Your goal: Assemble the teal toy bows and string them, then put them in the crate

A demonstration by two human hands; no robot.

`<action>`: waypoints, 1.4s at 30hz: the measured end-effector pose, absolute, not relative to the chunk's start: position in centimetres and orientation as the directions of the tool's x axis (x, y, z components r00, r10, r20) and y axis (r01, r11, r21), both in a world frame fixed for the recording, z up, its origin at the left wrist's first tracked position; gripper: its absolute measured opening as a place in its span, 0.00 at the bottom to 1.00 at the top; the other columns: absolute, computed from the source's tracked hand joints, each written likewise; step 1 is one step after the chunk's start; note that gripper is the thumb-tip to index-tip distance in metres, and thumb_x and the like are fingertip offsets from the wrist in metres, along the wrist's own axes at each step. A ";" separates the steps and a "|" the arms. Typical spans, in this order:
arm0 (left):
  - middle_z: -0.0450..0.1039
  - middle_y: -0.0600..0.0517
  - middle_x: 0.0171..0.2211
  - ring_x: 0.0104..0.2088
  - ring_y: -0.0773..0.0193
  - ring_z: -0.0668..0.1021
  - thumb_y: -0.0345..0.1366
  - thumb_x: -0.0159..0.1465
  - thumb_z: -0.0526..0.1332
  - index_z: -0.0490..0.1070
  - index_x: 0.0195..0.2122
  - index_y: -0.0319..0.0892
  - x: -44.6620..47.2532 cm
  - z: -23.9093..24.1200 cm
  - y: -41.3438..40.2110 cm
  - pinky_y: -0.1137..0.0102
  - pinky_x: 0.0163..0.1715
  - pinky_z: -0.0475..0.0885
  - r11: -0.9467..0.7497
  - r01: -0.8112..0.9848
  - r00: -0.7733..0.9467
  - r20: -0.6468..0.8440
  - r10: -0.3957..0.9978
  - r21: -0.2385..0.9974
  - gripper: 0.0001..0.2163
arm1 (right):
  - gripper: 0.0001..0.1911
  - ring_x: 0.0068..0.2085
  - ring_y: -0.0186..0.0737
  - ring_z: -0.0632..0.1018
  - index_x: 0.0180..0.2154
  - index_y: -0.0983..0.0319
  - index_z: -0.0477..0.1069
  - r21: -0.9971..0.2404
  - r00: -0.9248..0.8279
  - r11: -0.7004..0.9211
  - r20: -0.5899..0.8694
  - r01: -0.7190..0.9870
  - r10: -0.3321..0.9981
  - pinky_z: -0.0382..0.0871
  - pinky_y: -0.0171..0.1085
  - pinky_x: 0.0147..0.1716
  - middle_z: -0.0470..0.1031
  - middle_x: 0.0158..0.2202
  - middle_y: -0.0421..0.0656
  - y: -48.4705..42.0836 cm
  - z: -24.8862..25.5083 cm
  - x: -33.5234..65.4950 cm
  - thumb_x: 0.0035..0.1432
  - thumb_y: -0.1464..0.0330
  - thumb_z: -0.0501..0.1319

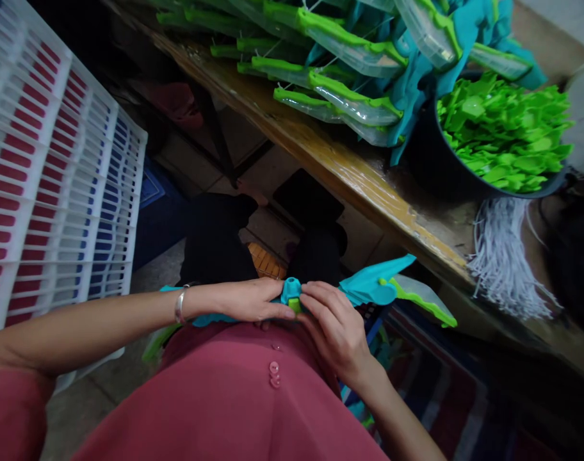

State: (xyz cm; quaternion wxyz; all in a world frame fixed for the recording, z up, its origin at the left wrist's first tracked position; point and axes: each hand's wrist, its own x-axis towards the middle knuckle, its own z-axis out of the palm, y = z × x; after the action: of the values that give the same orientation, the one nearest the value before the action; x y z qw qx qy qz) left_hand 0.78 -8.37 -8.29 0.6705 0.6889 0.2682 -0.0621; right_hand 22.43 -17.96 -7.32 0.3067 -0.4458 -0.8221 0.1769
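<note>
Across my lap lies a teal plastic toy [367, 283] with a green-edged clear wing-like part [424, 301] sticking out at its right end. More teal plastic shows under my left wrist. My left hand [256, 299], with a bracelet on the wrist, holds the toy's middle from the left, thumb against a small green piece [294, 305] below a round teal hub [291, 288]. On the other side, my right hand [333, 314] closes over the toy, its bent fingertips touching the hub. My palms hide much of the body.
Several similar toys [354, 48] are piled on the wooden table [321, 163] ahead. Beside them stands a black bucket [458, 169] heaped with green plastic pieces [503, 134]. A bundle of white strings [508, 259] hangs over the table's edge. A white plastic crate [64, 147] stands at left.
</note>
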 end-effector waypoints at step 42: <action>0.71 0.52 0.30 0.27 0.63 0.72 0.47 0.70 0.55 0.66 0.35 0.42 0.9 -10.0 -11.1 0.68 0.29 0.65 -0.053 0.509 0.827 -0.471 0.309 0.859 0.14 | 0.15 0.39 0.41 0.79 0.45 0.63 0.68 -0.608 -0.567 0.233 -0.441 0.759 0.696 0.60 0.35 0.33 0.77 0.39 0.42 -13.9 -5.9 21.6 0.59 0.76 0.69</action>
State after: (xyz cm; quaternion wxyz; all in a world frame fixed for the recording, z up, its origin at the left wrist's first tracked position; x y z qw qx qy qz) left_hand 0.93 -11.11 -10.02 0.6271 0.7211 0.2835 -0.0797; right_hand 21.60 -13.86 -5.91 -0.0383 -0.4636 -0.7843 0.4105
